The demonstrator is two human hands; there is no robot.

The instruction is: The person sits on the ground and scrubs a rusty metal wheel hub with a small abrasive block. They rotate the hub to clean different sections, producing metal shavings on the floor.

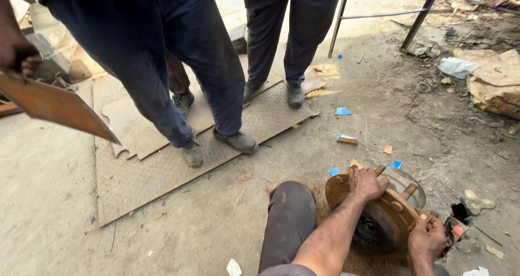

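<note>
A rusty orange wheel hub (pixel 387 211) with protruding studs sits on the dirt floor (pixel 379 113) at about five o'clock in the view, its dark round centre facing the wearer. The left hand (pixel 365 183) lies over the hub's upper rim at eleven o'clock of the part, fingers curled on the edge; the right hand (pixel 427 238) clamps the rim at four o'clock, fingers wrapped round it (both hands grip the hub, nothing else). A bent knee in dark trousers (pixel 290 216) rests just beside the hub at nine o'clock.

Farther out, at ten o'clock, two people stand in dark trousers and worn shoes on a patterned steel plate (pixel 141 184) with cardboard sheets (pixel 132 130) on top. At the far left another person's hand (pixel 19 57) holds a rusty flat plate (pixel 59 108). Blue scraps (pixel 342 111) dot the ground at one o'clock, with metal frame legs (pixel 422 13) and rubble (pixel 493 81) beyond at two o'clock.
</note>
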